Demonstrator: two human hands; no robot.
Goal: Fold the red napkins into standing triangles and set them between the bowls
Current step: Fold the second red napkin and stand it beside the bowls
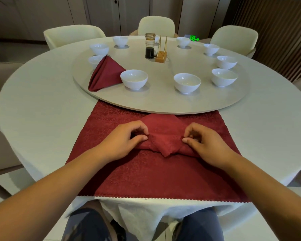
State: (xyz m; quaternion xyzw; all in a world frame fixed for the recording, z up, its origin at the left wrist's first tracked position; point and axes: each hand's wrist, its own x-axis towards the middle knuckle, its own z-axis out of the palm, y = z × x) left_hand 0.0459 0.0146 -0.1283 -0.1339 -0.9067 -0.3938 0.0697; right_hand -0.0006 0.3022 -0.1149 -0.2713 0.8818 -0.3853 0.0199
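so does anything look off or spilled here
Nothing stands out: the bowls sit upright, nothing spilled, the finished napkin stands between two bowls on the turntable, and the left hand and right hand pinch the second napkin.

Round turntable [160, 101]: pale, matt, set centrally on a round table [42, 105] under a white cloth that hangs over the near edge.

Near the turntable's centre, towards its far side: one clear glass bottle [149, 46], upright and capped, with dark liquid in the lower part (possibly soy sauce; no label legible). Just right of it stands a small wooden holder [161, 57] with two thin gold rods rising from it.

Beyond the turntable are three cream chairs: far-left chair [71, 36], far-centre chair [156, 25], far-right chair [235, 37].

A green exit sign [194, 38] glows beyond the turntable's far right edge. A brown slatted wall panel [276, 32] stands well to the right.
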